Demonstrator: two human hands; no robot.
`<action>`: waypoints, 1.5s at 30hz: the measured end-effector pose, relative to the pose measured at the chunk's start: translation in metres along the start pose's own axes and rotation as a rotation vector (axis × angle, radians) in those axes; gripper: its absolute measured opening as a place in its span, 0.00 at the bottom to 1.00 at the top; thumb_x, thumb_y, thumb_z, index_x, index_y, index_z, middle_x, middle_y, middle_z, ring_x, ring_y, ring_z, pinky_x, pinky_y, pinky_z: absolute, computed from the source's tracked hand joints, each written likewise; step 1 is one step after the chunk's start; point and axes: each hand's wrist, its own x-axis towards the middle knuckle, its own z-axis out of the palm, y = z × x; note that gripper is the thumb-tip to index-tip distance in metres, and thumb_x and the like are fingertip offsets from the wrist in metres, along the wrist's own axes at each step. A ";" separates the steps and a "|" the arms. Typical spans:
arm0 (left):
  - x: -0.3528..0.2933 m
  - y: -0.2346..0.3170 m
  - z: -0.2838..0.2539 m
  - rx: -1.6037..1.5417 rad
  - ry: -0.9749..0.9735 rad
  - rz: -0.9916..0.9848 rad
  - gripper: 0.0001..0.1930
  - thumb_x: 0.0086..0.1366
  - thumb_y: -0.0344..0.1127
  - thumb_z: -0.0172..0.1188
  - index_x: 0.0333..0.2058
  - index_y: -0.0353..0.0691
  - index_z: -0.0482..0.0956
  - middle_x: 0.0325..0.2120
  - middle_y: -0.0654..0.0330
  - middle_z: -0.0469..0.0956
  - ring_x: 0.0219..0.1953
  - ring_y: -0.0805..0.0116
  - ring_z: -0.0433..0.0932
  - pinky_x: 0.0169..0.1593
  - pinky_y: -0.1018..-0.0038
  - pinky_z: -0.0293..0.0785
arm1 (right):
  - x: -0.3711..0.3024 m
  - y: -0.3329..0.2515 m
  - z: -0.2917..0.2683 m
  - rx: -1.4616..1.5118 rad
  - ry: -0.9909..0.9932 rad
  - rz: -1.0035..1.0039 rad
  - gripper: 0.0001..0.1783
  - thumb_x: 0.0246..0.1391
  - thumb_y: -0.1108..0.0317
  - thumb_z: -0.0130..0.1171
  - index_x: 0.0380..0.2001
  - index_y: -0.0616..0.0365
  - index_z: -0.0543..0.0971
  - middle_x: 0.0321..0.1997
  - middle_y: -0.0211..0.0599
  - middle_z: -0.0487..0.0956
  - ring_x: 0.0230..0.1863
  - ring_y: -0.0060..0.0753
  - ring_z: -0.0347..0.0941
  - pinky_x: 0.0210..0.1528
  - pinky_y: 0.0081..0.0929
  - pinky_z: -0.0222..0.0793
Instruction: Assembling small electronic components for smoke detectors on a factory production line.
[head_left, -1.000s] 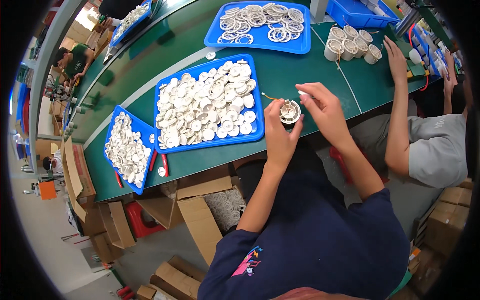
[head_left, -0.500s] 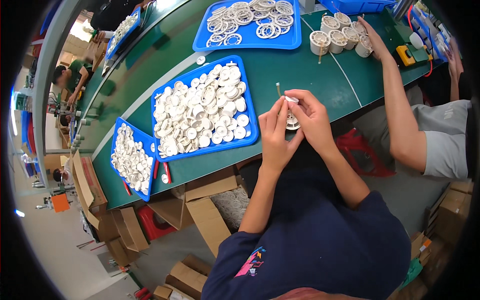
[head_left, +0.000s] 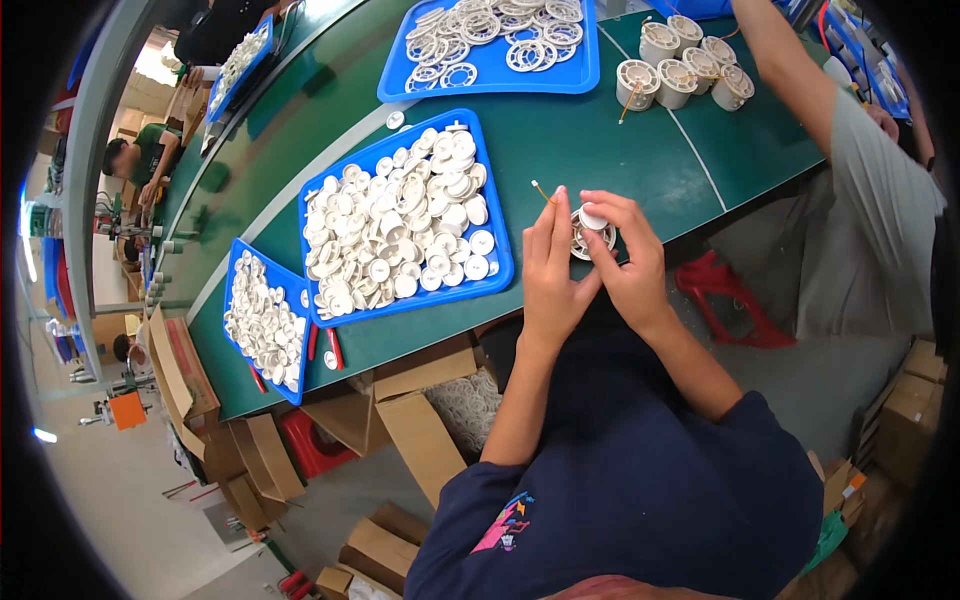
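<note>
At the table's near edge, my left hand [head_left: 550, 270] closes round the side of a white slotted round housing [head_left: 580, 246], partly hidden by my fingers. A thin wire [head_left: 543, 192] with a small white plug sticks out beyond my left fingertips. Between its thumb and fingers, my right hand [head_left: 635, 268] grips a small white round cap [head_left: 593, 216] over the housing's face. Whether the cap touches the housing is hard to tell.
To the left, a blue tray [head_left: 508, 270] holds a heap of white caps, beside a smaller blue tray [head_left: 233, 262]. A far blue tray [head_left: 590, 80] carries flat white rings. White cylindrical housings [head_left: 677, 82] stand near a co-worker's arm [head_left: 790, 75]. Red-handled tools [head_left: 334, 348] lie by the trays.
The cap has shifted from between both hands' fingertips to my right fingers, and more of the housing's slotted face shows. The co-worker's hand has moved away from the cylindrical housings.
</note>
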 end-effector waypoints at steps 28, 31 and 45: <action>-0.005 0.010 -0.002 -0.052 0.074 -0.265 0.36 0.62 0.33 0.77 0.65 0.30 0.69 0.55 0.41 0.79 0.57 0.46 0.81 0.61 0.61 0.77 | 0.203 0.094 0.071 -0.648 -0.182 -0.183 0.09 0.56 0.73 0.64 0.42 0.57 0.83 0.47 0.48 0.79 0.44 0.54 0.83 0.43 0.50 0.82; -0.002 0.011 -0.001 -0.086 0.052 -0.295 0.35 0.62 0.34 0.77 0.64 0.31 0.71 0.56 0.43 0.78 0.58 0.47 0.80 0.62 0.61 0.75 | 0.227 0.124 0.079 -0.726 -0.335 -0.001 0.16 0.53 0.66 0.69 0.45 0.56 0.82 0.51 0.52 0.78 0.44 0.56 0.85 0.45 0.52 0.83; -0.004 0.012 0.002 -0.076 0.036 -0.384 0.35 0.61 0.33 0.78 0.63 0.31 0.71 0.54 0.47 0.76 0.56 0.51 0.79 0.63 0.63 0.75 | 0.207 0.123 0.088 -0.483 -0.016 -0.181 0.09 0.61 0.66 0.63 0.39 0.60 0.79 0.43 0.50 0.77 0.37 0.51 0.84 0.35 0.45 0.83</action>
